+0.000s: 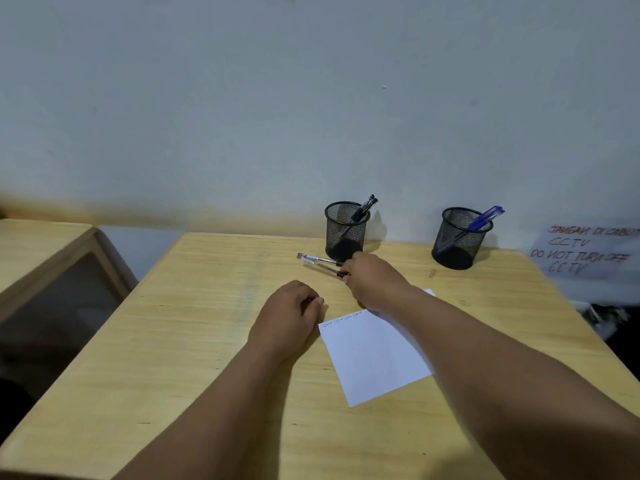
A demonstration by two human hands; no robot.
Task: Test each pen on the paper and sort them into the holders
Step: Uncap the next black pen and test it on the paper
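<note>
Two clear pens (317,260) lie side by side on the wooden table (194,341), just in front of the left mesh holder (345,230), which holds black pens. My right hand (372,277) reaches over them and its fingertips close on the nearer pen's right end. A second mesh holder (459,237) at the back right holds blue pens. The white paper (372,355) lies under my right forearm, with small scribbles along its top edge. My left hand (289,315) rests curled on the table beside the paper's left corner, holding nothing.
A white wall runs right behind the holders. A handwritten CCTV notice (585,251) hangs at the far right. Another wooden table (38,251) stands to the left across a dark gap.
</note>
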